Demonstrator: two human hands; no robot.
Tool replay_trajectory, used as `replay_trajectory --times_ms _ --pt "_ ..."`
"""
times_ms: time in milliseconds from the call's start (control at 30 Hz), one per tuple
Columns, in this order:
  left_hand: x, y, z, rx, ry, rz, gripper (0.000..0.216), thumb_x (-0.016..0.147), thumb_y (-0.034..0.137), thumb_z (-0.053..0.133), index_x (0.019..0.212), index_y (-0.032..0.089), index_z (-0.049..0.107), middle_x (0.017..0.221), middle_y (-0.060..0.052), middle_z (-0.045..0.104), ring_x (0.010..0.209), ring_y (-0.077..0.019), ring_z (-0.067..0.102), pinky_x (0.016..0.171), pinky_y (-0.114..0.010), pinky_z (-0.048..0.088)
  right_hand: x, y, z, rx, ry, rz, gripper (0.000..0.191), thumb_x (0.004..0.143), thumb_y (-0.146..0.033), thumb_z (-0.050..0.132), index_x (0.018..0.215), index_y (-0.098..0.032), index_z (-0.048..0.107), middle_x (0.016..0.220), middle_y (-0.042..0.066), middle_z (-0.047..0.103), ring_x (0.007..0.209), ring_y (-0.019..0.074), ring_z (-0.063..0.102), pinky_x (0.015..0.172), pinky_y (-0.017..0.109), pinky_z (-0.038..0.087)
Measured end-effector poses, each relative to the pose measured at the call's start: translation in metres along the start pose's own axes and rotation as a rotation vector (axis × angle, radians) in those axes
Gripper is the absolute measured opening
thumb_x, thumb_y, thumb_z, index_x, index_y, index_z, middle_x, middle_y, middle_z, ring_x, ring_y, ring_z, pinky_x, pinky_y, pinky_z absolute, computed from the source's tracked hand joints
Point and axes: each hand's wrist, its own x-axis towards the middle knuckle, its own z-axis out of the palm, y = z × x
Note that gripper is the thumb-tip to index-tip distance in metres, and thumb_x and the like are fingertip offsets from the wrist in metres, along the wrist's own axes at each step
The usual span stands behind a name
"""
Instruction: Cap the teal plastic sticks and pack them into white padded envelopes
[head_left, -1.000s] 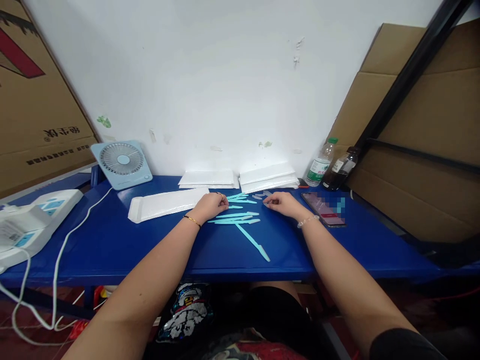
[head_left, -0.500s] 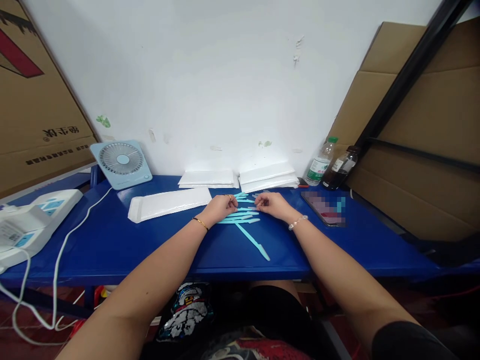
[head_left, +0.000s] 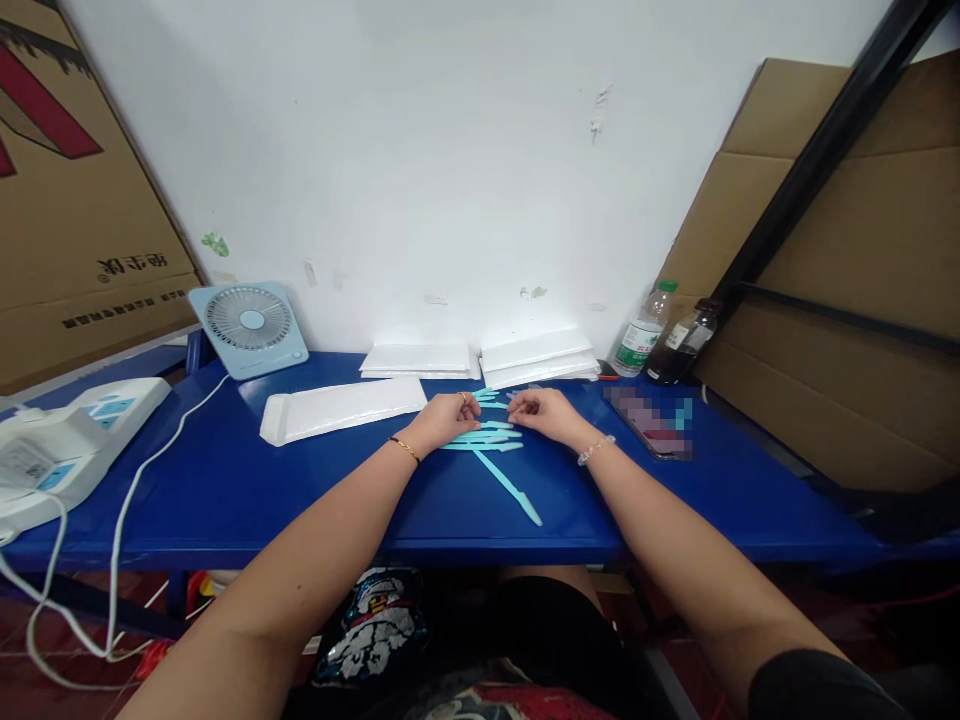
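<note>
Several slim turquoise eyebrow razors (head_left: 510, 447) lie in a loose pile on the blue table, mostly side by side and pointing right. One separate eyebrow razor (head_left: 514, 487) slants toward the front edge. My left hand (head_left: 450, 418) is closed over the handle ends at the left of the pile, its fingertips pinching a razor. Facing it, my right hand (head_left: 541, 412) has its fingers curled and pressed together by the razors' tips; what it grips, if anything, is hidden. Left of my left hand lies a white padded envelope (head_left: 341, 408).
Two stacks of white envelopes (head_left: 420, 360) rest against the wall. A small blue fan (head_left: 252, 320) and a white power strip (head_left: 112, 415) with cables stand left. On the right are a phone (head_left: 637, 420), a water bottle (head_left: 640, 335) and a dark drink bottle (head_left: 679, 350).
Both hands stay over the pile with only slight finger movement. The razors by the fingertips have shifted a little. The whole view has tilted slightly.
</note>
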Motion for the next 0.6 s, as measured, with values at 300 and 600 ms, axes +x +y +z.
replay_trajectory --times_ms 300,600 --pt "-0.007 0.011 -0.009 0.536 0.036 0.11 0.039 0.091 0.045 0.042 0.117 0.027 0.064 0.116 -0.006 0.059 0.11 -0.0259 0.046 0.085 -0.036 0.039 0.01 0.022 -0.003 -0.563 0.057 -0.113 0.024 0.085 -0.016 0.054 0.1 -0.018 0.073 0.099 0.01 0.066 0.095 0.022 0.058 0.086 0.033 0.045" --pt "-0.01 0.024 -0.01 0.388 -0.042 0.163 0.051 0.091 0.053 0.038 0.129 0.024 0.054 0.131 -0.009 0.054 0.118 -0.0272 0.047 0.095 -0.036 0.036 0.006 0.021 -0.007 -0.576 0.168 -0.038 0.034 0.085 -0.012 0.05 0.116 -0.018 0.064 0.109 0.01 0.062 0.101 0.0218 0.055 0.088 0.031 0.043"
